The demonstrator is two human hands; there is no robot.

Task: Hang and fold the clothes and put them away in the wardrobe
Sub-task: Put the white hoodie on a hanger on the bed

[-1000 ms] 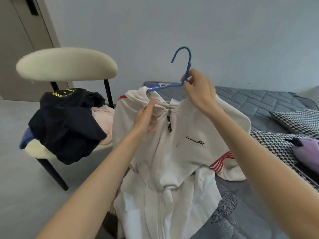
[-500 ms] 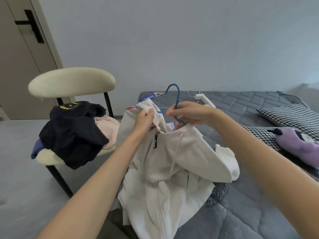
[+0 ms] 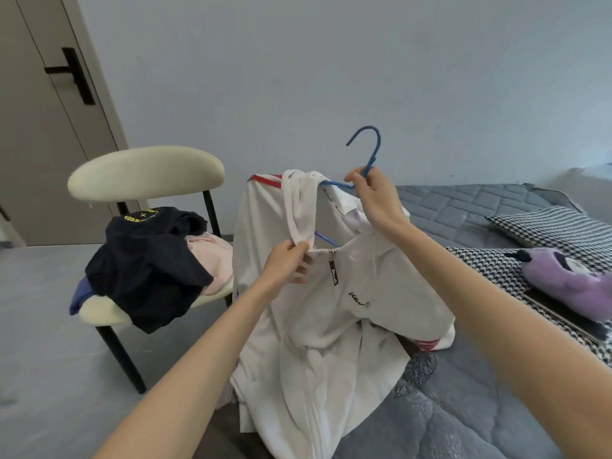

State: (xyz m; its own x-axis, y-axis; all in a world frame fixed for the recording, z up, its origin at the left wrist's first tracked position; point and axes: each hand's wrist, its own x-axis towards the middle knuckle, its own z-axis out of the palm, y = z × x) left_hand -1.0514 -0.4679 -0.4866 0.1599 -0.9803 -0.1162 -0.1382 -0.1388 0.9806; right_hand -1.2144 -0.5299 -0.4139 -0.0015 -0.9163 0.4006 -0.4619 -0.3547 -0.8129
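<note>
My right hand [image 3: 376, 202] grips the blue hanger [image 3: 371, 160] at its neck; my left hand [image 3: 288, 263] pinches the white jacket [image 3: 331, 309] collar. The fabric looks soft, limp and light.

Bed [image 3: 463, 210] at right, covered by grey quilted spread; darker patterned blanket [image 3: 447, 409] spread over near end. Two houndstooth pillows [image 3: 546, 226] set toward right edge, touching; purple plush toy [image 3: 569, 283] laid on nearer one. Red-striped sleeve of white jacket [image 3: 331, 326] rested on bed's near part. Chair [image 3: 145, 173] stood on grey floor [image 3: 43, 326], left of bed. Seat piled with clothes: navy garment [image 3: 149, 270] with yellow print draped on top and over front edge, pink garment [image 3: 212, 256] beneath at right, blue garment [image 3: 79, 296] tucked under at left.
</note>
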